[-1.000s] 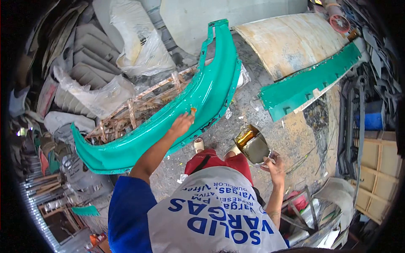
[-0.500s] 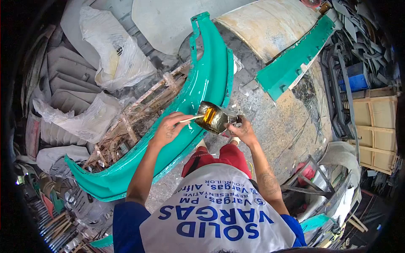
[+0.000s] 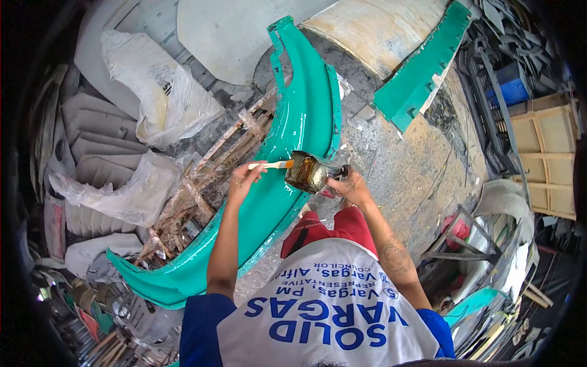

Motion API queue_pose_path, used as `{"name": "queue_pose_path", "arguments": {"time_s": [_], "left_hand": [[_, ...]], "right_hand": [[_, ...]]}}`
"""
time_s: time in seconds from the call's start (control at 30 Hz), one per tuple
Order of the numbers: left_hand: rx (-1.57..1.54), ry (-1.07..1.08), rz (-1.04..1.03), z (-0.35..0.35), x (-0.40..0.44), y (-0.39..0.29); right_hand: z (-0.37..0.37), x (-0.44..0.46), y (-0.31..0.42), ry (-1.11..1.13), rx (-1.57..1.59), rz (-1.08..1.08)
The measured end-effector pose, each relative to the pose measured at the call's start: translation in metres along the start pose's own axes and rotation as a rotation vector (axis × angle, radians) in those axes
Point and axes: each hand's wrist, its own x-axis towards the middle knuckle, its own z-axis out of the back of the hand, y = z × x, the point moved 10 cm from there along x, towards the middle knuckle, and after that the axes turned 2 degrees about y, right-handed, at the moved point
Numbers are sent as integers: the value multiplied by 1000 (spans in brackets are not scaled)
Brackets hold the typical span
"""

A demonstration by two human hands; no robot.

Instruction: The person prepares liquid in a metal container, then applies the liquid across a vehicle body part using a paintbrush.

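Observation:
My left hand [image 3: 246, 178] is closed round the pale handle of a brush [image 3: 272, 164], whose orange-tinted bristles are at the mouth of a metal container [image 3: 304, 173]. Brownish-amber liquid shows inside the container, which is tilted toward the brush. My right hand [image 3: 350, 186] grips the container at its right side. Both hands are above a long, curved, glossy green panel [image 3: 293, 122]. The panel lies over a rusty, paint-spattered frame [image 3: 202, 165].
A second green panel [image 3: 416, 79] lies beyond on the right, beside a stained curved sheet [image 3: 373, 37]. Plastic-wrapped parts [image 3: 162, 92] are piled at left. Dark bumpers [image 3: 489, 110], a blue bin [image 3: 512, 84] and a wooden frame [image 3: 541, 159] stand at right.
My left hand has come away from the green panel with the brush, to the container's mouth. My right hand has brought the container leftward over the panel. The view has shifted too.

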Motion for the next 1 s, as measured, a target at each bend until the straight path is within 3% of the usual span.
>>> {"name": "queue_pose_path", "arguments": {"time_s": [0.1, 0.17, 0.2, 0.27, 0.37, 0.5, 0.57, 0.63, 0.87, 0.93, 1.0], "left_hand": [[-144, -36, 12, 3, 6, 29], [171, -68, -246, -7, 8, 18], [180, -56, -244, -10, 8, 27], [890, 178, -583, -60, -9, 19], [934, 319, -513, -86, -40, 9], [869, 386, -431, -88, -21, -11], [549, 266, -309, -74, 17, -7], [584, 240, -191, -66, 58, 23], [728, 69, -197, -59, 117, -8], [1001, 36, -490, -84, 91, -35], [1061, 115, -568, -102, 66, -5]], "right_hand": [[11, -6, -31, -65, -31, -31], [21, -24, -33, -7, -31, -143], [27, -34, -34, -10, -18, -149], [40, -54, -45, -41, 169, -185], [69, -88, -47, -170, 283, -187], [99, -117, -78, -264, 261, -145], [102, -132, -94, -267, 483, -216], [110, -142, -96, -289, 518, -229], [131, -163, -132, -347, 569, -266], [137, -166, -136, -364, 585, -260], [140, -168, -143, -386, 636, -280]]}}
